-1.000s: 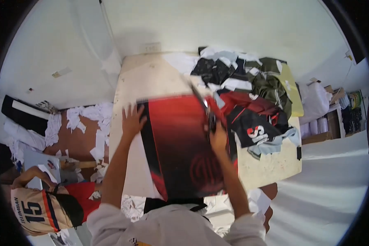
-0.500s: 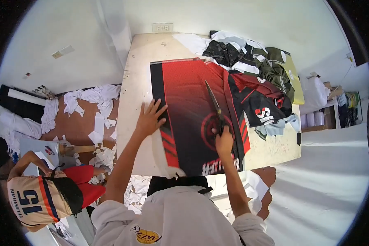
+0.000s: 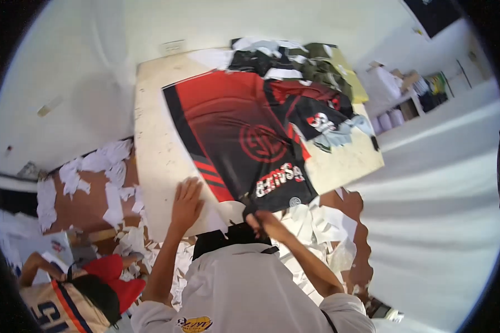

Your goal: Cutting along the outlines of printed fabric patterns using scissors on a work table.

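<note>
Your left hand [image 3: 186, 204] lies flat and spread on the worktop [image 3: 153, 144], just left of the jersey [image 3: 239, 130], fingers apart and holding nothing. Your right hand [image 3: 261, 221] is pinched shut on the jersey's near edge, at the worktop's front rim. The jersey, red fading to black, is spread across the middle of the worktop, with a heap of dark garments [image 3: 300, 72] touching its far right side.

The risk, as I judge it: the pinch holds only a small bit of the edge, so a pull could bunch the cloth or drag it askew, since your left hand is not pressing on it. The jersey could also catch the heap and pull pieces along. Paper scraps [image 3: 105, 177] litter the floor left of the worktop, and could slide underfoot.
</note>
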### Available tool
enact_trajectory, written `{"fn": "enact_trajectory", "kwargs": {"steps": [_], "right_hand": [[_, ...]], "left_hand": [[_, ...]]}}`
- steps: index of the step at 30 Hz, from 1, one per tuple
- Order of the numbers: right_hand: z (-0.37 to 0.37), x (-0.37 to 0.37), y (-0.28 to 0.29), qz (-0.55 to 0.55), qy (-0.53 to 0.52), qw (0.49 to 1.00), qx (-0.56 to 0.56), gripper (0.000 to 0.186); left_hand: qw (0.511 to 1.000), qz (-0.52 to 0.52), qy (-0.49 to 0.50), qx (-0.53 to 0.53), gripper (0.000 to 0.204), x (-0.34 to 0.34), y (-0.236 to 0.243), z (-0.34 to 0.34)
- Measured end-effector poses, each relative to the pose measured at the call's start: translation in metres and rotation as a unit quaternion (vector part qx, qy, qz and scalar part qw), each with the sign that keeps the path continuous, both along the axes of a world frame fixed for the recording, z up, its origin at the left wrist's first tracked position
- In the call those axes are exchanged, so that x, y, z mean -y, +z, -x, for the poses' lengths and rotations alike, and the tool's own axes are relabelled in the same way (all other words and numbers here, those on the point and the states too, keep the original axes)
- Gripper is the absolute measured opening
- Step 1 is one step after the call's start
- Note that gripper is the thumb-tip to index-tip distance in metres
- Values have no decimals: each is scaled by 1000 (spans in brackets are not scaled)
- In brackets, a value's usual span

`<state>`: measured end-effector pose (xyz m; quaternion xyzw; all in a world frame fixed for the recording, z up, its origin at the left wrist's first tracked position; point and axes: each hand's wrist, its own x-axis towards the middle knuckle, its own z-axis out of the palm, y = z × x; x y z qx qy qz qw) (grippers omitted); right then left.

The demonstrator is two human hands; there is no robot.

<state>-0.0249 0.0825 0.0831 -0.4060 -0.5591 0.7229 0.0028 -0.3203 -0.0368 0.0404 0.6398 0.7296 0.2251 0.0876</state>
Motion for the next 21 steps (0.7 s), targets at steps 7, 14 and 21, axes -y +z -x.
{"fn": "enact_trajectory", "kwargs": {"steps": [7, 14, 21], "right_hand": [[12, 58, 27, -139, 128, 971, 144, 61], [42, 64, 11, -55, 78, 990, 99, 69], [63, 67, 18, 40, 22, 999, 24, 59]], "left_hand": [[999, -46, -18, -15, 51, 5, -12, 8], [996, -82, 28, -24, 47, 15, -13, -6], [995, -86, 50, -16, 47, 17, -16, -8]]}}
